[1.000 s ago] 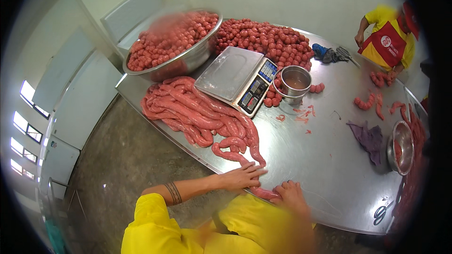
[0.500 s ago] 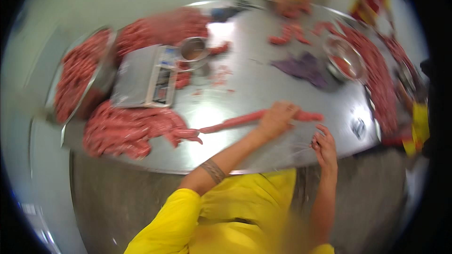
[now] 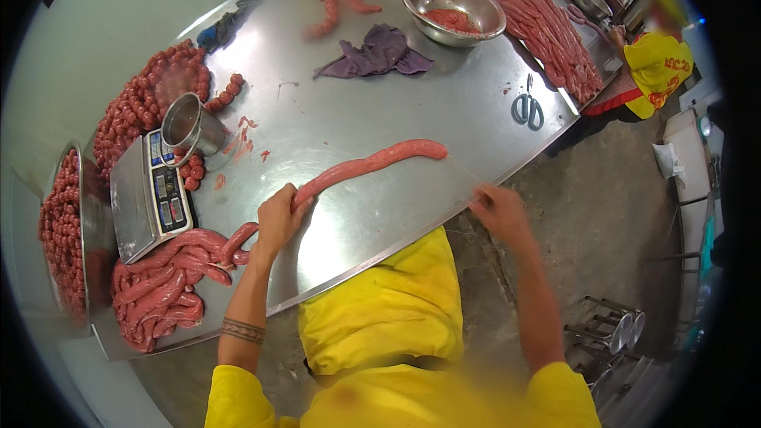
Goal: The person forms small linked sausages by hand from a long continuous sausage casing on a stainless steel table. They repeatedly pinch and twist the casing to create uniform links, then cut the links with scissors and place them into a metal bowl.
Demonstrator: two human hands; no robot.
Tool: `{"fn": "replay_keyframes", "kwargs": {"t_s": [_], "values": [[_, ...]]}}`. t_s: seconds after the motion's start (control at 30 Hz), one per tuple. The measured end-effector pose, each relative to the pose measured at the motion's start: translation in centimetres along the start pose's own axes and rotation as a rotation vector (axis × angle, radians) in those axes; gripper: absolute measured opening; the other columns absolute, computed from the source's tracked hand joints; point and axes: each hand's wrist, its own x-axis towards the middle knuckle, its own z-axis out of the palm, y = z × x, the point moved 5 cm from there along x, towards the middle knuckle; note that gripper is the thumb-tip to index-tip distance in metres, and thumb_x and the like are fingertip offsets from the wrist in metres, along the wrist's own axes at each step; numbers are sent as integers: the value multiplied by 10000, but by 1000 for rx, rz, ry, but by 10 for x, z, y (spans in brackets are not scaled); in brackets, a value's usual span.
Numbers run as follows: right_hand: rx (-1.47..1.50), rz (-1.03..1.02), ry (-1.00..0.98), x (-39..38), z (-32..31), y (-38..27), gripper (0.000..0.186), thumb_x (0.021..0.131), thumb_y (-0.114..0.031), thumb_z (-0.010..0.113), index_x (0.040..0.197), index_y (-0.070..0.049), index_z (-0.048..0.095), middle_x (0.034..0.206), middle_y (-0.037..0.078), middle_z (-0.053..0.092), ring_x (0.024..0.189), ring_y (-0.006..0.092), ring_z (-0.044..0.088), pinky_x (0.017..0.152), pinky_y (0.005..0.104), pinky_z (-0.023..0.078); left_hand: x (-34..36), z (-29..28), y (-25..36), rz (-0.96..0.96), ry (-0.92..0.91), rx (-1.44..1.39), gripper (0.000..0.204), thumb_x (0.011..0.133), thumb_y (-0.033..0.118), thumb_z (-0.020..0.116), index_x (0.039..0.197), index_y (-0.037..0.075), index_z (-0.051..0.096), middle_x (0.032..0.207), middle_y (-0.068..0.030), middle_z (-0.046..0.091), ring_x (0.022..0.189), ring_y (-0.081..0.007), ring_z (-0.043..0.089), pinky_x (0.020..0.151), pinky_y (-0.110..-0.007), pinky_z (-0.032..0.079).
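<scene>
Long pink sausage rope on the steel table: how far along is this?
Done: small red links heaped beside the grey digital scale. In hand: left hand grips the long pink sausage rope; right hand rests at the steel table's edge. Left: unlinked pink coils.

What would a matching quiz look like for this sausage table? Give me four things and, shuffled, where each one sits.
Things:
1. scissors
2. purple cloth
3. weighing scale
4. long sausage

Places:
A. pinched in the person's left hand and stretched across the table
B. beside the heap of sausage coils
C. near the table's right edge
D. next to the steel bowl at the far end

Pairs: 1-C, 2-D, 3-B, 4-A
</scene>
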Motion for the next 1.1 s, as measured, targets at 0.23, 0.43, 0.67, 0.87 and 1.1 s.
{"fn": "replay_keyframes", "kwargs": {"t_s": [0.23,0.43,0.67,0.87,1.1], "values": [[-284,-239,334,161,107,-62,450,912,-304,789,1208,-12,618,1180,247,682,1046,463,669,908,518,538,43,-74,-37,-105,141,-363,293,903,204,835,925,26,603,682,-101,566,629,-198,524,619,-363,451],[138,121,-41,91,111,-74,259,997,-195,691,1171,-6,659,1020,213,707,908,397,699,810,463,547,47,-58,-38,-168,192,-121,588,797,153,892,1310,22,636,1276,-208,679,1186,-409,636,1048,-482,494],[353,-111,-473,-56,47,-86,257,980,-76,670,1231,-43,716,938,181,740,852,303,718,793,390,555,12,16,174,375,-14,-686,414,898,-67,617,1280,66,704,1211,-177,714,1149,-357,683,1018,-446,533],[799,209,-101,-7,52,-79,249,1033,-58,640,1267,-7,707,923,32,701,808,111,634,749,293,520,10,60,192,151,-641,-1471,258,941,-94,606,1121,-14,773,1063,-141,774,1017,-270,733,990,-380,557],[475,247,-334,26,115,-76,285,993,-159,600,1186,-3,741,923,193,746,858,287,727,777,393,544,0,75,170,-700,76,-932,288,901,109,835,1106,-81,765,980,-156,800,835,-174,750,779,-304,592]]}}
